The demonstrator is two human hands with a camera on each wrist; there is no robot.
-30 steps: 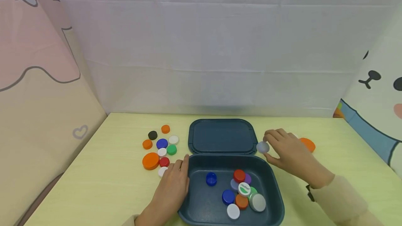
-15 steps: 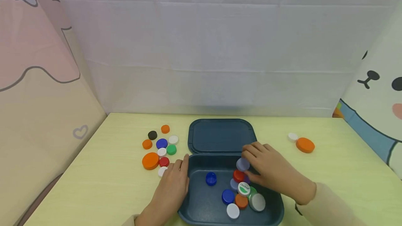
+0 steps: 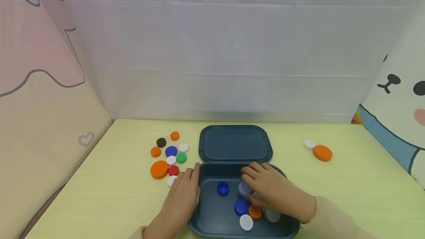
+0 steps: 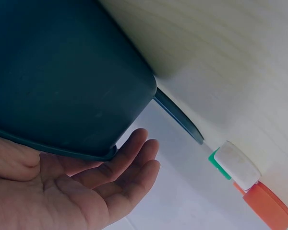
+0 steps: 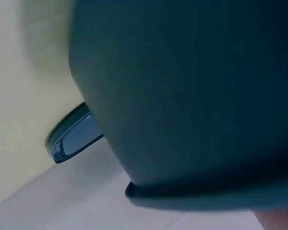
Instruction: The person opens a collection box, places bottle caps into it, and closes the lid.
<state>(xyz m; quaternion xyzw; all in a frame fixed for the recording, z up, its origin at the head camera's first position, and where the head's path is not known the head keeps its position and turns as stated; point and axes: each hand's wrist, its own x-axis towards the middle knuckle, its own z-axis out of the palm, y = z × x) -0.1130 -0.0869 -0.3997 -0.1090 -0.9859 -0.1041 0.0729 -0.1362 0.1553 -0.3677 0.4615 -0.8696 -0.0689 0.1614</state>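
My right hand (image 3: pixel 273 187) reaches over the right side of a dark blue box (image 3: pixel 207 224). Its fingers pinch a pale lavender bottle cap (image 3: pixel 244 189) low inside the box. Below that hand lie a blue cap (image 3: pixel 241 207), an orange cap (image 3: pixel 255 212), a white cap (image 3: pixel 246 222) and a partly covered silvery cap (image 3: pixel 272 215). Another blue cap (image 3: pixel 223 188) sits alone to the left. My left hand (image 3: pixel 182 198) rests along the box's left rim, its relaxed fingers (image 4: pixel 129 153) beside the outer wall in the left wrist view. Only the box's outside fills the right wrist view.
A dark blue lid (image 3: pixel 235 144) lies flat behind the box. Several loose caps, among them a large orange cap (image 3: pixel 159 169) and a black cap (image 3: pixel 161 142), are spread on the table at left. At right are a white cap (image 3: pixel 309 144) and another orange cap (image 3: pixel 322 153).
My right hand has carried the lavender cap from beside the lid, over the right rim and down among the caps in the box. My left hand has stayed at the rim.
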